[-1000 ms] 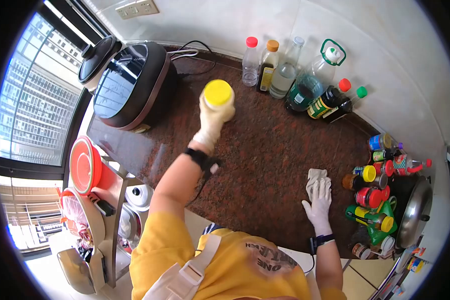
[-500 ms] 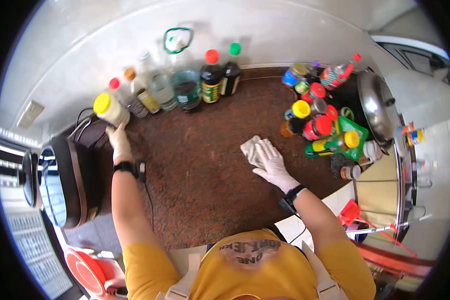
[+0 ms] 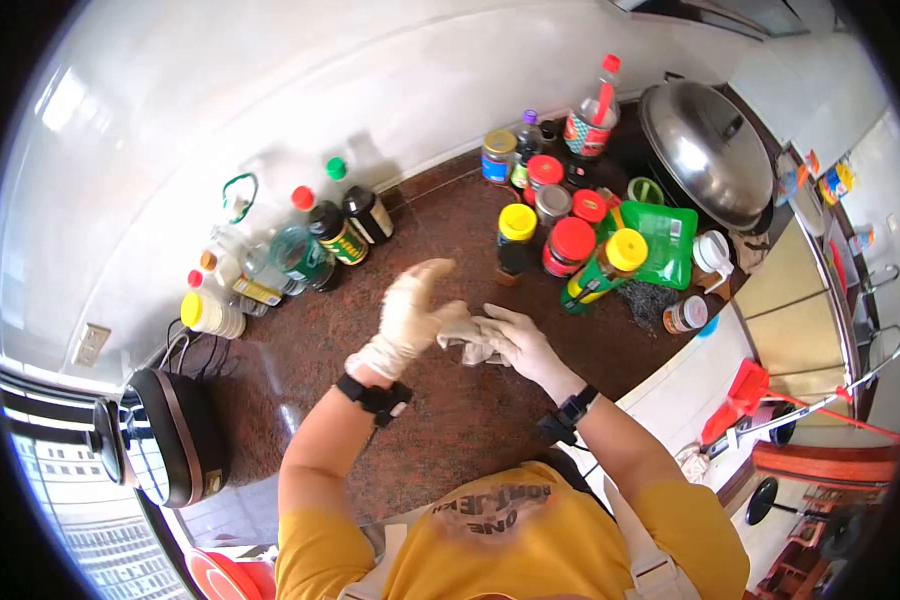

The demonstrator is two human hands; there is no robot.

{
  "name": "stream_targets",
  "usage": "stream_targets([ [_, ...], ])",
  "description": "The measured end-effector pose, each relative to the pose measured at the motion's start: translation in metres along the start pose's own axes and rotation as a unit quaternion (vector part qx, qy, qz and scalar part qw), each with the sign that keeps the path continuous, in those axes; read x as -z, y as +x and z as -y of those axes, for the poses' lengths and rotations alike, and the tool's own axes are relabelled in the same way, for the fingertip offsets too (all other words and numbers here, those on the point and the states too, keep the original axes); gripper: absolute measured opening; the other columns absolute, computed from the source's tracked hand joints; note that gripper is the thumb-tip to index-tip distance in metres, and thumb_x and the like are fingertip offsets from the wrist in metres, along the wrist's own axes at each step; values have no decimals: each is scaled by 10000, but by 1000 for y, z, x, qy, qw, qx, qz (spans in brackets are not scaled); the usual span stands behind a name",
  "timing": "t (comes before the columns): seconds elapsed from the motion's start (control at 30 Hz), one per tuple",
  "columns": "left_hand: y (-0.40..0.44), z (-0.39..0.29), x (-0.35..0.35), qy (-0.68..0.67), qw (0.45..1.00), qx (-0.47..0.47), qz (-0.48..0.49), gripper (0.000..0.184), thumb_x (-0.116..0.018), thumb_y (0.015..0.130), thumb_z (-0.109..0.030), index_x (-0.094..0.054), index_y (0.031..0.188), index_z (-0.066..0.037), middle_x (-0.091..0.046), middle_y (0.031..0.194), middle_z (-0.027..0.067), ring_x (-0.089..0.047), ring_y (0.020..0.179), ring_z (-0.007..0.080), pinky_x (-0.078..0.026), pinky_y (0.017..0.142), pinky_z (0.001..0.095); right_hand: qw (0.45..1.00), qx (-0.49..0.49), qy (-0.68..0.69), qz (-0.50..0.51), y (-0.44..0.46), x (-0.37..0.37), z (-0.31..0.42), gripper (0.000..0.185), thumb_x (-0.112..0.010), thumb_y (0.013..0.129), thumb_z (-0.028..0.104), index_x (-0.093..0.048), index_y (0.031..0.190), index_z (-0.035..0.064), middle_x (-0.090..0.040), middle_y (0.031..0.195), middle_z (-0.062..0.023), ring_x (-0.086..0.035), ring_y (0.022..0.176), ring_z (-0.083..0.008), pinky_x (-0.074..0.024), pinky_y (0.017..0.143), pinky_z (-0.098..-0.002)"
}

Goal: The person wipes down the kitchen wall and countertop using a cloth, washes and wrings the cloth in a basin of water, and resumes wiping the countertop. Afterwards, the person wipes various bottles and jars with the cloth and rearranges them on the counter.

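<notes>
Both hands wear pale gloves and meet above the brown speckled countertop (image 3: pixel 370 470). A crumpled whitish cloth (image 3: pixel 473 350) is in my right hand (image 3: pixel 525 350), its fingers closed over the cloth's right part. Just left of it, my left hand (image 3: pixel 412 315) has its fingers apart, the thumb side close to the cloth; whether it touches the cloth I cannot tell. Ahead of my right hand stand a jar with a yellow lid (image 3: pixel 515 240) and a red-lidded jar (image 3: pixel 568 247). A dark bottle with a red cap (image 3: pixel 338 232) stands beyond my left hand.
Several bottles line the wall, including a white jar with a yellow lid (image 3: pixel 213 315). A black appliance (image 3: pixel 175 435) sits at the left. At the right are a yellow-capped green bottle (image 3: pixel 607 270), a green tray (image 3: pixel 660 245) and a domed metal lid (image 3: pixel 710 155).
My left hand has left the yellow-lidded white jar and come to the middle beside the cloth. The cloth, spread under my right hand before, is now bunched. The view has turned right.
</notes>
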State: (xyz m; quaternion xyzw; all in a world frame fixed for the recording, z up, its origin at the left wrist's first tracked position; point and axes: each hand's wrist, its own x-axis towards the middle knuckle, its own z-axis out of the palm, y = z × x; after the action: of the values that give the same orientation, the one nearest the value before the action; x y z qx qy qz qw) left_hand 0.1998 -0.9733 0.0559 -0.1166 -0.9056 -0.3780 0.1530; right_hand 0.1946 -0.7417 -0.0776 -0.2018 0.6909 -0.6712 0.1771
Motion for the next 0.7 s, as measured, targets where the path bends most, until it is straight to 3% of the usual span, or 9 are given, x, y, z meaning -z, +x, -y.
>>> stream_targets([
  [0.07, 30, -44, -39, -41, 996, -56, 63, 844, -891, 650, -209, -523, 1386, -20, -586, 1337, 210, -556, 1251, 356, -428, 1081, 423, 977, 85, -196, -25, -30, 35, 18, 309, -603, 962, 111, -641, 1243, -10, -662, 1224, -98, -598, 1162, -195, -452, 996, -318],
  [0.1, 43, -67, -58, -96, 989, -44, 100, 995, -914, 619, -246, -432, 1454, -1, -530, 1404, 227, -500, 1320, 362, -387, 1119, 419, 977, 86, -190, -29, -44, 52, 28, 309, -603, 962, 111, -641, 1243, -10, -662, 1224, -98, -598, 1162, -195, -452, 996, -318],
  [0.2, 66, -105, -124, -126, 987, -50, 91, 1246, -952, 565, -237, -223, 1546, 5, -348, 1553, 209, -352, 1442, 336, -301, 1182, 396, 998, -61, 4, -12, -89, 96, 27, 292, -540, 979, 86, -638, 1233, -20, -661, 1224, -106, -611, 1133, -201, -454, 999, -320],
  [0.27, 79, -116, -157, -149, 985, -11, 83, 1326, -975, 534, -200, -163, 1567, -16, -282, 1589, 187, -298, 1470, 309, -269, 1198, 389, 979, -92, 68, -171, -113, 120, 18, 292, -480, 1006, 77, -602, 1219, -82, -658, 1196, -121, -614, 1077, -184, -466, 989, -326],
  [0.43, 97, -121, -198, -225, 972, 44, 54, 983, -908, 629, -73, -394, 1467, -72, -543, 1398, 88, -532, 1286, 208, -442, 1082, 355, 956, -134, 120, -232, -145, 166, 18, 367, -479, 1006, 119, -547, 1321, -57, -631, 1237, -110, -593, 1140, -199, -431, 1035, -326],
  [0.53, 93, -130, -183, -161, 985, 22, 60, 724, -837, 681, -78, -512, 1329, -71, -626, 1260, 106, -614, 1170, 238, -490, 1020, 369, 943, -51, 143, -296, -134, 169, 55, 434, -529, 979, 160, -524, 1336, -86, -606, 1279, -145, -575, 1175, -224, -407, 1063, -351],
  [0.63, 66, -143, -170, -47, 996, -66, 35, 788, -879, 616, -202, -535, 1316, -89, -637, 1126, 130, -639, 1023, 330, -522, 913, 407, 934, 71, 203, -285, -115, 156, 111, 505, -568, 963, 228, -503, 1358, -80, -593, 1293, -168, -557, 1198, -244, -386, 1084, -383],
  [0.67, 55, -149, -164, -47, 996, -67, 36, 803, -885, 599, -247, -540, 1307, -90, -634, 1104, 133, -634, 993, 340, -520, 888, 418, 957, 117, 132, -232, -111, 148, 100, 585, -578, 961, 315, -477, 1379, -82, -580, 1297, -184, -544, 1210, -259, -369, 1093, -417],
  [0.7, 44, -155, -158, -45, 996, -67, 37, 821, -891, 581, -293, -545, 1298, -91, -631, 1083, 136, -629, 964, 350, -518, 862, 429, 945, 161, -167, -230, -107, 144, 96, 613, -512, 1008, 349, -388, 1447, -60, -519, 1346, -178, -521, 1234, -276, -396, 1069, -403],
])
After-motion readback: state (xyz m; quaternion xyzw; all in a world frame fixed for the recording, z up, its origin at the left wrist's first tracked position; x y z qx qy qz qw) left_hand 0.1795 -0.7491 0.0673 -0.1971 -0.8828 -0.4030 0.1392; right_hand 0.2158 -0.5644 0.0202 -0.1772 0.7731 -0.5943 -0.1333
